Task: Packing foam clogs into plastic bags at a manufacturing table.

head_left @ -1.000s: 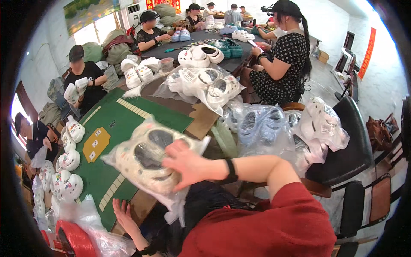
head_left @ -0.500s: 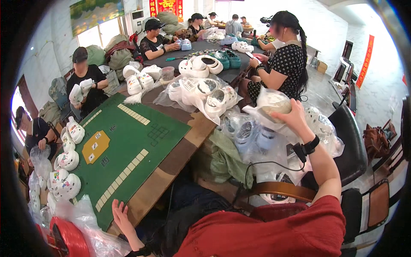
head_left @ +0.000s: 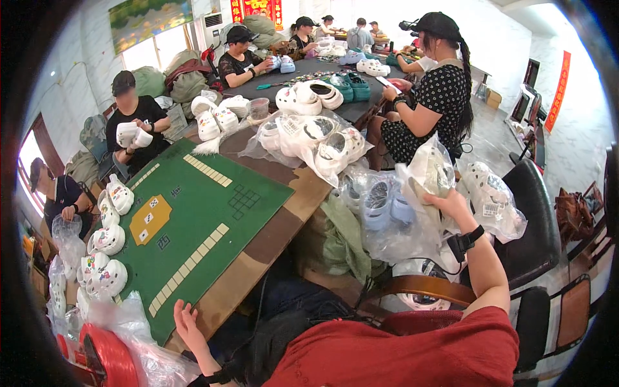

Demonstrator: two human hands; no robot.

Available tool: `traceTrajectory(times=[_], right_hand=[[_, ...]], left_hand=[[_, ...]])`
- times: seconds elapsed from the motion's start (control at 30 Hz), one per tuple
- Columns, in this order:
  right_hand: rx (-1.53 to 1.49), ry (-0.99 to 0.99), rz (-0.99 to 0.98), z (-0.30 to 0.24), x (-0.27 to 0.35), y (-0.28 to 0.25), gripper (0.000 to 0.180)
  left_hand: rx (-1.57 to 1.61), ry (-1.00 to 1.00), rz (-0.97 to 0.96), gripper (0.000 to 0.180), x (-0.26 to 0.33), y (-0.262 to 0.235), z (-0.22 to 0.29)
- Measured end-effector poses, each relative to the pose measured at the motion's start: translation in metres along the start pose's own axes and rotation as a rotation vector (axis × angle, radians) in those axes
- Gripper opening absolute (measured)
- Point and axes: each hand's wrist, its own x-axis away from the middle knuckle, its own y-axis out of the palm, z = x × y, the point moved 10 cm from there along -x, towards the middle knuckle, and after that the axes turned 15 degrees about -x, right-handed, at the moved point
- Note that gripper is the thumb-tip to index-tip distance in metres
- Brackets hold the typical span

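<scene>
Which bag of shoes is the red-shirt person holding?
The pale bag in the right hand, just right of the bagged blue shoes; the other shoe bags lie outside its grip.

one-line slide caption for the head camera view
Right hand holds bagged pale clogs beside bagged blue clogs; left hand near the green mat.

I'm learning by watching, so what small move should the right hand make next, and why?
Probably ease the bagged pale shoes down, then loosen the grip of the right hand. It holds them, as the picture shows, between the bagged blue clogs and the bagged white clogs, so a spot seems close by, though whether they already rest on something is hard to tell.
</scene>
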Motion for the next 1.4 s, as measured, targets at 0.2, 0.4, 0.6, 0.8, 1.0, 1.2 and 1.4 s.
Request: traceTrajectory(times=[0.2, 0.4, 0.6, 0.8, 1.0, 1.2, 1.4], right_hand=[[0.242, 0.085, -0.131, 0.003, 0.002, 0.006, 0.102], [0.447, 0.043, -0.133, -0.015, 0.005, 0.005, 0.099], [0.485, 0.053, -0.334, 0.016, 0.008, 0.035, 0.098], [0.543, -0.063, -0.373, -0.028, 0.021, 0.023, 0.093], [0.783, -0.133, -0.329, -0.04, 0.021, 0.022, 0.093], [0.787, -0.337, -0.104, -0.125, 0.054, 0.019, 0.07], [0.104, -0.809, -0.52, -0.238, 0.122, 0.106, 0.047]], left_hand=[[-0.03, 0.025, -0.008, 0.045, 0.002, 0.002, 0.004], [-0.055, 0.031, -0.004, 0.044, 0.005, 0.005, 0.014], [-0.084, 0.047, -0.008, 0.044, 0.002, 0.007, 0.015], [-0.124, 0.042, -0.008, 0.043, 0.007, 0.005, 0.018], [-0.13, 0.04, -0.013, 0.042, 0.004, 0.008, 0.015], [-0.057, 0.054, 0.006, 0.039, 0.004, 0.007, 0.018], [-0.097, 0.05, 0.021, 0.038, 0.004, 0.008, 0.019]])
